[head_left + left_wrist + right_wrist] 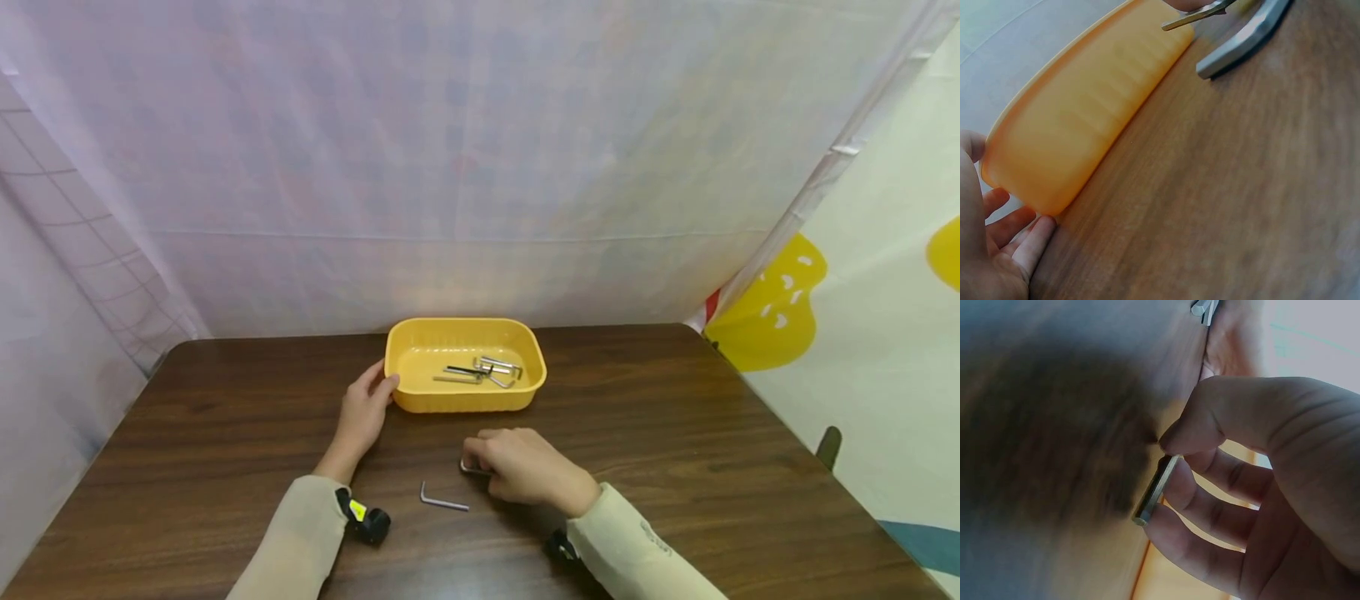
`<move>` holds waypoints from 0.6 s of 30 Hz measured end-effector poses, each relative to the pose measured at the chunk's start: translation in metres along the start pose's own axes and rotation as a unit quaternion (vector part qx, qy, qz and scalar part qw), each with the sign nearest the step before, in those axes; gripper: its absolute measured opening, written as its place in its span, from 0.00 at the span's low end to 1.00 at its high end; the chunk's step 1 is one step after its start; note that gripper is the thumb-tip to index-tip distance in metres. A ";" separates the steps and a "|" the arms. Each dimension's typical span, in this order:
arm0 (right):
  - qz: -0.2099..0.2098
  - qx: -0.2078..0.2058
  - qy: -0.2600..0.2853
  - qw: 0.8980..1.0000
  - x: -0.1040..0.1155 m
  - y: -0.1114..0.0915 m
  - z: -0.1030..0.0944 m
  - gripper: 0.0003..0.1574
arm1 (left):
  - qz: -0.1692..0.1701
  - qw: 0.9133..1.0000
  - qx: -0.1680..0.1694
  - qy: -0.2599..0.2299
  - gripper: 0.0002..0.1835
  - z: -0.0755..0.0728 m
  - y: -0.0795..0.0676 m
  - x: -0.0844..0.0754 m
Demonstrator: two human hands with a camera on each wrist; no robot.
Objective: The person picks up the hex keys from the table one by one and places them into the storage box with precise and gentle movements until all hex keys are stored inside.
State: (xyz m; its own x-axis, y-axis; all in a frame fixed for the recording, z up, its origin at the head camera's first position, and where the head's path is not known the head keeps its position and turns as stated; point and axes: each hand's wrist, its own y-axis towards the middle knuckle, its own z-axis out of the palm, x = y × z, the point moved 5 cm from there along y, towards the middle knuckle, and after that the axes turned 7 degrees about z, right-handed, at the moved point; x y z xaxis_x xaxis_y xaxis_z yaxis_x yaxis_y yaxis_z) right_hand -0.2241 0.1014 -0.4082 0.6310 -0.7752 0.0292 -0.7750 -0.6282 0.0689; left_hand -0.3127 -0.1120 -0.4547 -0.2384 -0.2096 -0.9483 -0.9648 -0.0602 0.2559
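At the back of the table stands a yellow plastic basket (465,402) with several hex keys (498,362) lying inside, one of them dark. My left hand (365,408) holds its left end, thumb at the rim and fingers against the outer wall. In front of the basket, my right hand (532,471) pinches an L-shaped metal hex key (1158,489) between thumb and fingers, low over the table. Most of that key is hidden by the fingers. Another hex key (446,503) lies on the wood between the two forearms.
The dark brown wooden table (675,433) runs back to a pale hanging cloth (465,167). A printed cloth (862,333) hangs beyond its right edge. Each wrist wears a small black camera, such as the left one (371,525).
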 end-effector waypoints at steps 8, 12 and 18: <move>-0.003 -0.004 0.009 1.000 0.000 0.003 -0.003 0.21 | -0.015 1.000 0.011 -0.006 0.29 -0.002 0.002 0.004; -0.008 -0.005 0.029 1.000 0.000 0.003 -0.008 0.21 | -0.017 1.000 0.008 -0.006 0.29 -0.002 0.002 0.004; -0.022 -0.027 0.061 0.998 -0.004 0.001 -0.018 0.20 | -0.019 1.000 0.004 -0.011 0.29 0.000 0.002 0.005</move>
State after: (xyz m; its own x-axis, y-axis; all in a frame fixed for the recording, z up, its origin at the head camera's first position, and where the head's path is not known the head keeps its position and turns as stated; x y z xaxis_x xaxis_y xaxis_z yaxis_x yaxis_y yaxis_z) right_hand -0.2269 0.1055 -0.3902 0.6663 -0.7314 0.1454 -0.7457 -0.6542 0.1261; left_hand -0.3159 -0.1131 -0.4586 -0.2029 -0.1865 -0.9613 -0.9743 -0.0592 0.2171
